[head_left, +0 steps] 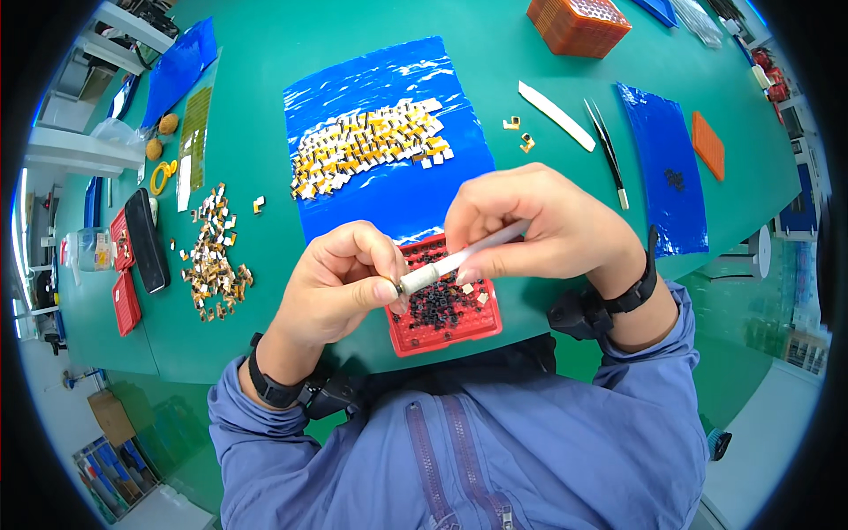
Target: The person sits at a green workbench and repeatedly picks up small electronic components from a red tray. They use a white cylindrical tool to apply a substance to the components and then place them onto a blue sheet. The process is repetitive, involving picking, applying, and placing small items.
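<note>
My right hand (539, 225) grips a white pen-shaped tool (459, 259) that slants down to the left. Its metal tip meets a tiny part pinched between thumb and forefinger of my left hand (340, 278). Both hands hover over a red gridded tray (442, 331) that holds several small black parts and a few white ones. Just beyond lies a blue plastic sheet (389, 190) with a heap of small white and yellow parts (371, 146).
A second pile of small parts (212, 256) lies at the left beside a black case (146, 238) and red trays (126, 300). To the right are tweezers (608, 150), a white strip (556, 115), another blue sheet (662, 168) and orange trays (579, 25).
</note>
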Demonstrator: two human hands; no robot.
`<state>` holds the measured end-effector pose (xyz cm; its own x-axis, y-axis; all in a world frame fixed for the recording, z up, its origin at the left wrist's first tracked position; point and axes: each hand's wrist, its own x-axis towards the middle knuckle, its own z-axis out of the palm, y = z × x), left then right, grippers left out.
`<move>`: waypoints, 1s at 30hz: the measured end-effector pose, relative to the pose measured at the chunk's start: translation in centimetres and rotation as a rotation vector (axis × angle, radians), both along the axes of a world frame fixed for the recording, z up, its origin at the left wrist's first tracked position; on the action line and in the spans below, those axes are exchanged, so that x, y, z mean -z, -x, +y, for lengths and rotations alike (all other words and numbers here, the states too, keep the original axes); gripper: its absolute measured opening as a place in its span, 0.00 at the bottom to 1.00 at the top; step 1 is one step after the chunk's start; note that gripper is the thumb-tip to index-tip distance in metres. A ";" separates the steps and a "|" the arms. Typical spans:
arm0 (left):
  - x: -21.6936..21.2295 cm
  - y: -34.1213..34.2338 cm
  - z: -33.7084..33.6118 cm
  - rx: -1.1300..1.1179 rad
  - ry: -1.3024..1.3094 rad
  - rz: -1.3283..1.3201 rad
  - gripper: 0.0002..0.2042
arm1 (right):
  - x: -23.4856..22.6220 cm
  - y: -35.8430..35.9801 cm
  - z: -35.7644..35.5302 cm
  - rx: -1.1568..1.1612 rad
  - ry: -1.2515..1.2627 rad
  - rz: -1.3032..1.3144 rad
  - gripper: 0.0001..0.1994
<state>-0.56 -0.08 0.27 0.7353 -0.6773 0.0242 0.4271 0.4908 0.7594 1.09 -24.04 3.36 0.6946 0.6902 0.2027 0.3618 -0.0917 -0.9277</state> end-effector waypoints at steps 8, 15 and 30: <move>0.1 0.0 0.0 0.020 -0.013 -0.031 0.06 | 0.0 0.0 -0.2 -0.019 -0.001 0.074 0.06; 0.1 0.1 0.0 0.022 -0.052 -0.066 0.07 | -0.4 -0.1 -0.3 -0.047 0.008 0.086 0.07; -0.2 0.4 0.1 0.058 -0.113 -0.064 0.06 | -0.2 -0.2 -0.7 -0.090 0.105 0.175 0.07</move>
<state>-0.94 0.03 0.44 0.6945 -0.7194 -0.0091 0.4014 0.3769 0.8347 1.30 -24.73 3.57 0.6472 0.7623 0.0081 0.2068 -0.1653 -0.9643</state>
